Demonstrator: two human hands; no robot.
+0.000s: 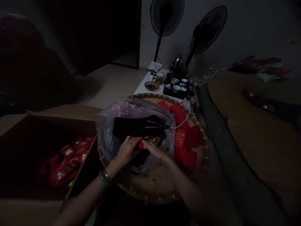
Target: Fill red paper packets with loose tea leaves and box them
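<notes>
Over the mouth of a clear plastic bag [104, 133], my left hand [127, 151] and my right hand [154, 151] meet at a small red packet [141, 144]. Fingers of both hands are closed on it from either side. Below them in the bag lies dry brown loose material [154, 140], too dim to name. The bag sits on a round woven bamboo tray [150, 185]. On the tray's right side are several red packets [180, 138], one with green and gold print. A dark object with a white cable [181, 124] lies across the bag's opening.
Left of the tray stands an open cardboard box [86, 166] with many printed red packets [68, 158] inside. Behind is a white table [142, 86] with a tea tray [168, 89], cups and a kettle [177, 62]. Two fans stand behind it; a woven-covered seat [254, 125] is right.
</notes>
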